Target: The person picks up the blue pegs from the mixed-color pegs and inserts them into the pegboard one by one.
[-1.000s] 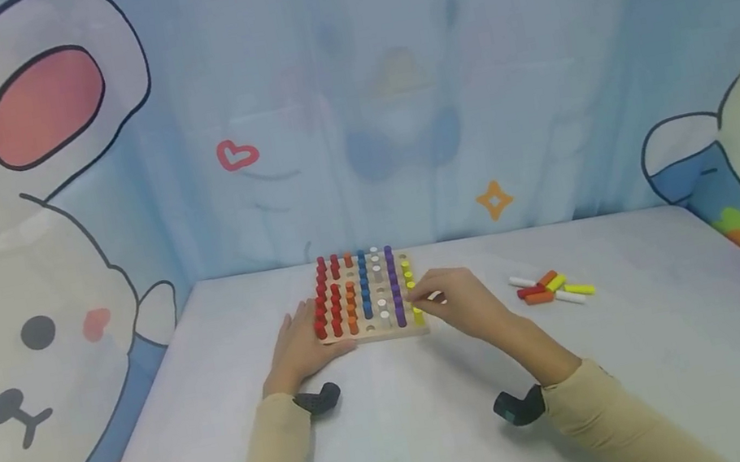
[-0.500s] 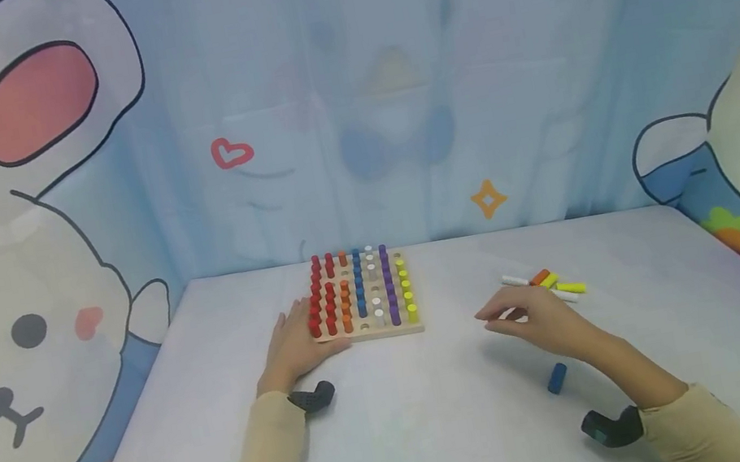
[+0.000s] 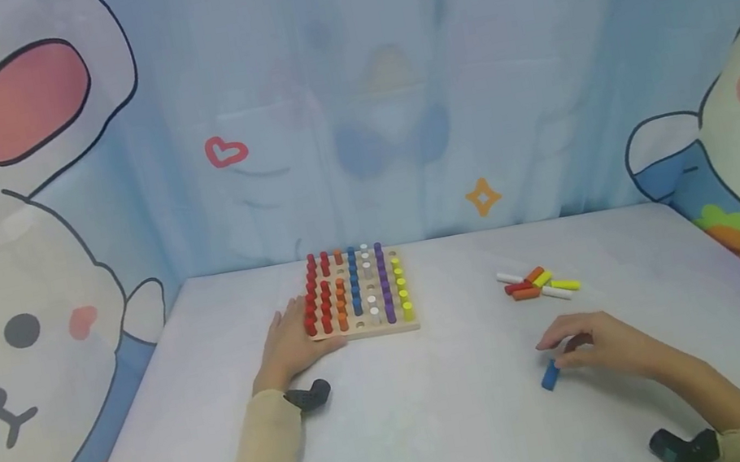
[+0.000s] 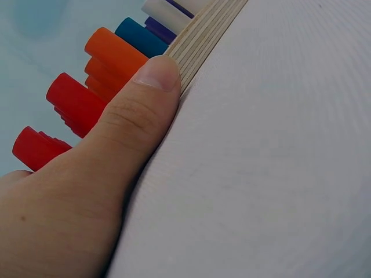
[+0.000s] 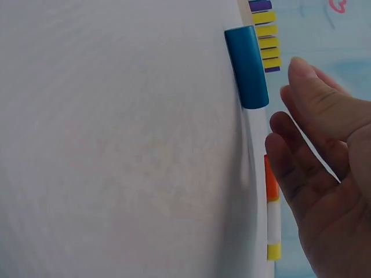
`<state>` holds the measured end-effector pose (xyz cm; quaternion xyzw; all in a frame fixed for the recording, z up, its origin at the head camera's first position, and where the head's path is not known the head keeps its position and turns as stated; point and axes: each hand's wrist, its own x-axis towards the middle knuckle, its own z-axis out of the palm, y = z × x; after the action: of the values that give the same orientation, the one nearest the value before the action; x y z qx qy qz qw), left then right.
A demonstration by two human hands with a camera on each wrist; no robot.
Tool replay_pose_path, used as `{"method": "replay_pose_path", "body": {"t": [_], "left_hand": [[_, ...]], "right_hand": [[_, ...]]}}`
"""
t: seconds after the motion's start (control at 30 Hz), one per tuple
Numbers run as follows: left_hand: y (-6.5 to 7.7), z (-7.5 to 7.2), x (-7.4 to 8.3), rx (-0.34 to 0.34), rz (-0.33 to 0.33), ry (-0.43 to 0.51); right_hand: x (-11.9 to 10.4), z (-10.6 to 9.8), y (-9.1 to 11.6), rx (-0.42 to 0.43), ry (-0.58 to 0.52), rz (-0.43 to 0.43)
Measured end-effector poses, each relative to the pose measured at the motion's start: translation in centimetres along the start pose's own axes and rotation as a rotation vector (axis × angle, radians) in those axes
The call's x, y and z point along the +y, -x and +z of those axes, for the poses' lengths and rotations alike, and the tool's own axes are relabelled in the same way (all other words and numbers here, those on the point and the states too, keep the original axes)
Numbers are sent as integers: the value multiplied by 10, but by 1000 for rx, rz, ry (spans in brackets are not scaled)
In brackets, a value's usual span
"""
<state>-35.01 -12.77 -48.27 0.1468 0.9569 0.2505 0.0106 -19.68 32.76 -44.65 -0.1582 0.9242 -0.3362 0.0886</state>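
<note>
A wooden pegboard (image 3: 402, 326) holds columns of red, orange, blue, white, purple and yellow pegs, with some holes bare. My left hand (image 3: 289, 346) rests at its near left corner, the thumb (image 4: 136, 107) laid straight along the front edge and the other fingers on the left side. Off to the right, a single blue peg (image 3: 550, 375) lies on the white table. Over it is my right hand (image 3: 605, 342), thumb and fingers parted. In the right wrist view a gap shows between the fingertips (image 5: 301, 69) and the blue peg (image 5: 248, 66).
Beyond my right hand lies a loose pile of red, orange, yellow and white pegs (image 3: 539, 285) on the tabletop (image 3: 447, 415). A curtain (image 3: 347, 103) with cartoon figures hangs along the table's far edge.
My right hand has moved from the yellow column of the board rightward and nearer to me, to the blue peg. My left hand has stayed at the board's corner.
</note>
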Motion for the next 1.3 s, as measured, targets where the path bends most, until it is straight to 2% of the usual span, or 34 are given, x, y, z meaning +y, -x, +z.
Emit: {"method": "replay_pose_path", "body": {"t": [0.37,0.67,1.3], "left_hand": [[-3,2,-3,3,-2,-10],[-3,2,-3,5,-1,-14],[-5,4,-4,10,-2,-13]], "right_hand": [[7,0,6,-74,-16,-22],[8,3,1,-72,31,-48],[0,10,-12,-73,72,-14]]}}
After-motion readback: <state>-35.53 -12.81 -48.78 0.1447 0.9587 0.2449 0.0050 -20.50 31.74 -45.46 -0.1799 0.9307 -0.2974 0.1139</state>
